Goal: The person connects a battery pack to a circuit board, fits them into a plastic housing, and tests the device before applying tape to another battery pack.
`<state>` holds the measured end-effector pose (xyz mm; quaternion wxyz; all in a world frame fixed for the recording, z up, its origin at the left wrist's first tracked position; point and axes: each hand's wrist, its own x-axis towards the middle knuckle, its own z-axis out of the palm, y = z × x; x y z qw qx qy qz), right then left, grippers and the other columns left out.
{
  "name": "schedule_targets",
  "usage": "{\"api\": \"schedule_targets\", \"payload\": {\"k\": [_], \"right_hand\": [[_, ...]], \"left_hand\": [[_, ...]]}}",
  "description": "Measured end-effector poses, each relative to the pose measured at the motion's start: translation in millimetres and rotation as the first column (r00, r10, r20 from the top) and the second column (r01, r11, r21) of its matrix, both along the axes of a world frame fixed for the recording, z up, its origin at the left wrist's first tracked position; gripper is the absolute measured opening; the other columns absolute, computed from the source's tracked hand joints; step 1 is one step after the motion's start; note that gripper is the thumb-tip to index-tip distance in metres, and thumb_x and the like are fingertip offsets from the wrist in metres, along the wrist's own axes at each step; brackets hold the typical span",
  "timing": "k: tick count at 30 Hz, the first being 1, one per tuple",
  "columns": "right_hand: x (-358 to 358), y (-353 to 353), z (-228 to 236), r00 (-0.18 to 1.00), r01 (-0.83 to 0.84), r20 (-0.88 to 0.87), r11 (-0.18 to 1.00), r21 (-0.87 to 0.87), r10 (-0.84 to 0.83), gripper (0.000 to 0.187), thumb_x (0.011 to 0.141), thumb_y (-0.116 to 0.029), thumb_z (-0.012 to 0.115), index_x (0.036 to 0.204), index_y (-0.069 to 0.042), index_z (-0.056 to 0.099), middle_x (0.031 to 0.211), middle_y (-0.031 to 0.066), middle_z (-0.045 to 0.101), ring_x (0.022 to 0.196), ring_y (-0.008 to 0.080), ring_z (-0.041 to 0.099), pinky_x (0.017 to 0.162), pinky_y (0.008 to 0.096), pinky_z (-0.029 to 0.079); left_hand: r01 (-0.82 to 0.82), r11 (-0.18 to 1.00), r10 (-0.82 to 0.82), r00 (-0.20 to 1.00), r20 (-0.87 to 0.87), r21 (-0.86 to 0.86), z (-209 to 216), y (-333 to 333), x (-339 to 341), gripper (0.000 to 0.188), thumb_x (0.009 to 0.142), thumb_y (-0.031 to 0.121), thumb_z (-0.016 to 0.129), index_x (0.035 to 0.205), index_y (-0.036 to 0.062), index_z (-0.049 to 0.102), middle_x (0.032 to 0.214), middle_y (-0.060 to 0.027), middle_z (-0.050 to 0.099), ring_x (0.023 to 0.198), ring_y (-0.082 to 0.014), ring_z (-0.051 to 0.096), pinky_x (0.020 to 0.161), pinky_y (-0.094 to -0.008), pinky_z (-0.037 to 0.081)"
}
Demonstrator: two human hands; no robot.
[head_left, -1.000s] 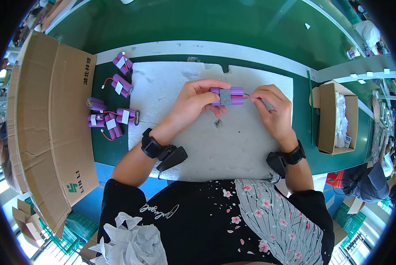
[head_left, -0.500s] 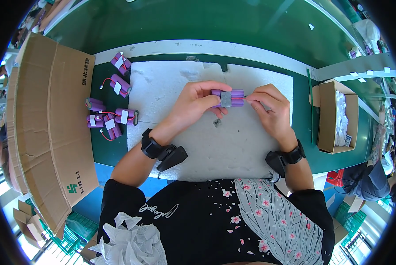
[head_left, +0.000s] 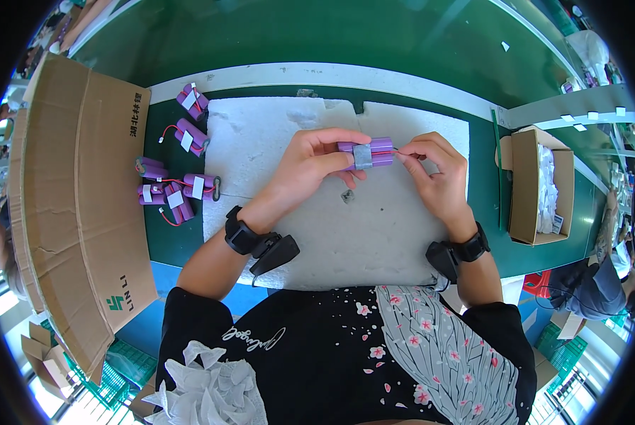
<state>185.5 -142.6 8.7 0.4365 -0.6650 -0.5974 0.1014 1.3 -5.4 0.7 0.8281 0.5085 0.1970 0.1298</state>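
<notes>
The left hand (head_left: 307, 164) is partly closed around the left end of a purple battery pack (head_left: 380, 161), which is gripped between thumb and fingers. The thumb and forefinger of the right hand (head_left: 439, 168) are pinched together on the thin wires (head_left: 396, 151) at the pack's right end; the other fingers are curled. A grey patch (head_left: 362, 156) is seen across the pack, beside the left thumb. The pack is held above the upper part of a white foam board (head_left: 332, 237), which is laid on a green table (head_left: 486, 212). To the left, further purple packs (head_left: 184, 141) with white labels are grouped beside a large cardboard box (head_left: 115, 205). To the right, white pieces (head_left: 546, 184) are contained in a small open box (head_left: 525, 191).
</notes>
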Motion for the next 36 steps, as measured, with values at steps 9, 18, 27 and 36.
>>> {"api": "schedule_targets", "payload": {"k": [9, 18, 27, 36], "right_hand": [[-2, 2, 1, 0.993, 0.099, -0.066, 0.995, -0.012, -0.1, 0.011, 0.079, 0.002, 0.071, 0.085, 0.002, 0.062, 0.082, 0.0083, 0.062, 0.069, 0.0156, 0.057, 0.064, 0.0251, 0.047], [0, 5, -4, 0.959, 0.167, -0.218, 0.983, -0.082, -0.181, 0.008, 0.082, 0.0, 0.069, 0.083, 0.001, 0.061, 0.083, 0.0068, 0.062, 0.07, 0.0122, 0.056, 0.064, 0.0243, 0.047], [0, 15, -52, 0.489, -0.04, -0.85, 0.979, 0.2, 0.193, 0.028, 0.093, -0.013, 0.059, 0.115, -0.006, 0.043, 0.088, 0.0082, 0.064, 0.074, 0.0142, 0.064, 0.061, 0.0285, 0.055], [1, 24, -34, 0.283, -0.062, -0.939, 0.98, 0.187, 0.197, 0.036, 0.1, -0.032, 0.04, 0.094, 0.0, 0.056, 0.083, 0.009, 0.062, 0.06, 0.0179, 0.064, 0.049, 0.0329, 0.054]], "left_hand": [[-0.009, 0.998, 0.012, 0.999, 0.041, -0.068, 1, 0, -1, 0.033, 0.087, -0.002, 0.054, 0.12, -0.0023, 0.059, 0.105, -0.0173, 0.064, 0.086, -0.0261, 0.067, 0.071, -0.0332, 0.054], [0.027, 0.993, -0.018, 0.997, 0.075, -0.119, -2, 7, 0, 0.038, 0.086, 0.0, 0.054, 0.123, -0.0033, 0.055, 0.109, -0.0187, 0.063, 0.093, -0.0289, 0.066, 0.078, -0.0349, 0.053], [-0.158, 0.98, 0.15, 0.986, 0.071, 0.119, -14, -7, 0, 0.031, 0.087, 0.002, 0.055, 0.117, -0.0028, 0.055, 0.111, -0.0137, 0.06, 0.101, -0.0273, 0.062, 0.089, -0.044, 0.052], [0.087, 0.892, -0.039, 0.992, -0.117, 0.443, 39, -26, 32, 0.037, 0.09, 0.01, 0.058, 0.124, -0.0008, 0.05, 0.113, -0.0143, 0.06, 0.093, -0.0205, 0.063, 0.087, -0.0328, 0.052]]}}
